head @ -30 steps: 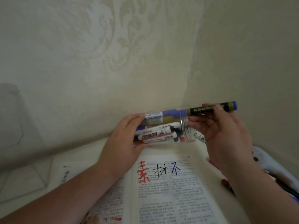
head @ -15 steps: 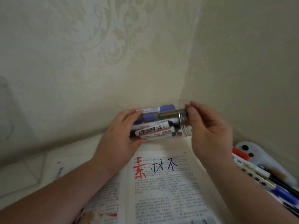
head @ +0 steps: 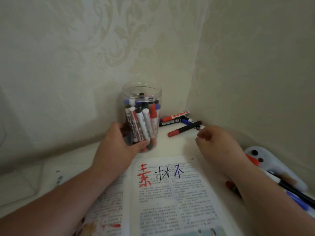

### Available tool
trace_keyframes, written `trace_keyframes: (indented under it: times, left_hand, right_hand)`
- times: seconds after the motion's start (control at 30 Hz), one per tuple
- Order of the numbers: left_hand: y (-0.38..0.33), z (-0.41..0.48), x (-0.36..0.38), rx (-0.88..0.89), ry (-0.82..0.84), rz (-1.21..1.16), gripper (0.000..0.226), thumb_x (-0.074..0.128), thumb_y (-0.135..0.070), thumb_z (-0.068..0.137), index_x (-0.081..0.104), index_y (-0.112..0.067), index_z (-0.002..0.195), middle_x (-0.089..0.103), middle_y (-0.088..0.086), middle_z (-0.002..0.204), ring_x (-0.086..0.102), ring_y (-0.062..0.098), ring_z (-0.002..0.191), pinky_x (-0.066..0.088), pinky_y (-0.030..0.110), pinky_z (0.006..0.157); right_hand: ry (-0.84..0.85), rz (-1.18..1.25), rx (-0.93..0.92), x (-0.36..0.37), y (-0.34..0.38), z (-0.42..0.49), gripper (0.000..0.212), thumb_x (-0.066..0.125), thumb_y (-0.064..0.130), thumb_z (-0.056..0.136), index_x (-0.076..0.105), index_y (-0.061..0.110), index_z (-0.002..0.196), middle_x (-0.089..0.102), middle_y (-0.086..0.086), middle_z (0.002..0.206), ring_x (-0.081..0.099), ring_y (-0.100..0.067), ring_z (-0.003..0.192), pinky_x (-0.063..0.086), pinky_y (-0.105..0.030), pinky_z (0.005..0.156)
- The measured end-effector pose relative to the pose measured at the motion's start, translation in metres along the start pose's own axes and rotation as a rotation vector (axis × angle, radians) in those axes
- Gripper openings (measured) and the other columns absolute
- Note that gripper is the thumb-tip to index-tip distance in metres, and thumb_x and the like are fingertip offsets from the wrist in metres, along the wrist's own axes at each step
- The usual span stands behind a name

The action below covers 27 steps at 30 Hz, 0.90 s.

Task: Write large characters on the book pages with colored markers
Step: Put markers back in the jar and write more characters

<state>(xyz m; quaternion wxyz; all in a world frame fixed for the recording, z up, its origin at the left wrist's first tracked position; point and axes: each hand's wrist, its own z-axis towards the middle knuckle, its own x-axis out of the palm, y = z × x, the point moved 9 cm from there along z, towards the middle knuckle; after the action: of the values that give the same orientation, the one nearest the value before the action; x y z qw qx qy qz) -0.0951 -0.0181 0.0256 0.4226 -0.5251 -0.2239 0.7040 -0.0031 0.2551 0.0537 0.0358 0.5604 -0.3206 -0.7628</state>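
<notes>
Turned upright now at 12 o'clock, jar (head: 142,103) clamped in left hand (head: 117,143); right hand (head: 216,143) empty, relaxed. May tip if nudged.

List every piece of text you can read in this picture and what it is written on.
"素": large red handwriting at the top of the book's right page.
"材": black handwriting just right of it.
"不": blue handwriting, the last of the three.
Printed columns on both pages: too small to read.
Labels on the markers in the jar and on the loose markers by the wall: blurred, unreadable.
</notes>
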Motion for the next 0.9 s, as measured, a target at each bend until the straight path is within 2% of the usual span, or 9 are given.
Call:
trace_keyframes:
  times: [0.07, 0.17, 0.23, 0.33, 0.47, 0.53, 0.63, 0.77, 0.9]
  left_hand:
    - [0.004, 0.002, 0.0, -0.01, -0.011, 0.0, 0.066, 0.088, -0.049, 0.068, 0.043, -0.033, 0.114, 0.053, -0.021, 0.107, 0.055, -0.001, 0.095, 0.04, 0.012, 0.071]
    - [0.009, 0.008, -0.007, -0.004, -0.092, 0.077, 0.078, 0.088, -0.062, 0.057, 0.048, -0.029, 0.115, 0.056, -0.009, 0.113, 0.06, 0.013, 0.103, 0.055, 0.036, 0.087]
    - [-0.004, 0.003, -0.016, 0.073, -0.186, 0.121, 0.075, 0.09, -0.057, 0.056, 0.047, -0.025, 0.108, 0.051, -0.005, 0.107, 0.056, 0.018, 0.097, 0.053, 0.041, 0.085]
    - [-0.042, -0.016, -0.029, 0.301, -0.285, 0.084, 0.053, 0.084, -0.043, 0.07, 0.042, -0.025, 0.096, 0.045, -0.008, 0.089, 0.046, 0.015, 0.08, 0.042, 0.032, 0.069]
    - [-0.063, -0.027, -0.014, 0.556, -0.13, 0.048, 0.022, 0.061, -0.04, 0.087, 0.056, -0.02, 0.08, 0.05, -0.01, 0.073, 0.048, 0.013, 0.066, 0.042, 0.03, 0.06]
    - [-0.061, -0.025, -0.008, 0.564, -0.069, 0.042, 0.02, 0.06, -0.037, 0.088, 0.06, -0.02, 0.076, 0.05, -0.013, 0.07, 0.048, 0.009, 0.064, 0.039, 0.022, 0.059]
    - [-0.059, -0.028, -0.005, 0.568, -0.01, 0.059, 0.015, 0.065, -0.035, 0.087, 0.061, -0.026, 0.076, 0.053, -0.014, 0.066, 0.049, 0.004, 0.061, 0.036, 0.016, 0.057]
    - [-0.062, -0.037, 0.002, 0.63, 0.073, 0.122, 0.018, 0.06, -0.044, 0.089, 0.06, -0.029, 0.079, 0.051, -0.015, 0.063, 0.041, -0.004, 0.059, 0.031, 0.011, 0.058]
    - [-0.06, -0.037, 0.007, 0.617, 0.145, 0.133, 0.021, 0.055, -0.049, 0.088, 0.061, -0.03, 0.081, 0.048, -0.02, 0.064, 0.042, -0.012, 0.061, 0.031, 0.005, 0.061]
  right_hand:
    - [0.065, -0.072, -0.027, 0.01, 0.005, -0.002, 0.02, 0.062, 0.031, 0.095, 0.068, 0.03, 0.115, 0.068, 0.01, 0.116, 0.059, -0.01, 0.099, 0.047, -0.027, 0.086]
    - [0.149, -0.176, -0.09, 0.022, 0.017, -0.01, 0.028, 0.059, 0.032, 0.098, 0.065, 0.03, 0.125, 0.065, 0.012, 0.124, 0.059, -0.01, 0.112, 0.049, -0.028, 0.097]
    - [0.19, -0.264, -0.14, 0.028, 0.025, -0.015, 0.031, 0.055, 0.032, 0.1, 0.061, 0.03, 0.129, 0.063, 0.011, 0.127, 0.057, -0.01, 0.116, 0.048, -0.028, 0.097]
    - [0.216, -0.363, -0.182, 0.031, 0.035, -0.019, 0.031, 0.05, 0.029, 0.101, 0.059, 0.03, 0.131, 0.06, 0.008, 0.128, 0.054, -0.013, 0.117, 0.048, -0.03, 0.096]
    - [0.229, -0.427, -0.225, 0.036, 0.051, -0.011, 0.042, 0.052, 0.013, 0.099, 0.056, 0.032, 0.136, 0.056, 0.007, 0.134, 0.054, -0.017, 0.121, 0.049, -0.031, 0.094]
    - [0.196, -0.468, -0.286, 0.044, 0.06, 0.001, 0.052, 0.05, 0.004, 0.092, 0.057, 0.033, 0.135, 0.054, 0.007, 0.133, 0.053, -0.019, 0.124, 0.051, -0.035, 0.095]
    - [0.108, -0.578, -0.358, 0.05, 0.069, 0.025, 0.042, 0.05, 0.004, 0.09, 0.06, 0.022, 0.126, 0.056, 0.0, 0.127, 0.056, -0.027, 0.117, 0.053, -0.041, 0.09]
    - [0.135, -0.662, -0.355, 0.061, 0.066, 0.053, 0.023, 0.054, 0.025, 0.099, 0.063, 0.019, 0.119, 0.059, -0.004, 0.127, 0.06, -0.029, 0.114, 0.052, -0.04, 0.09]
    - [0.143, -0.825, -0.45, 0.066, 0.065, 0.055, 0.026, 0.047, 0.035, 0.103, 0.062, 0.017, 0.115, 0.061, -0.006, 0.125, 0.061, -0.03, 0.113, 0.045, -0.035, 0.079]
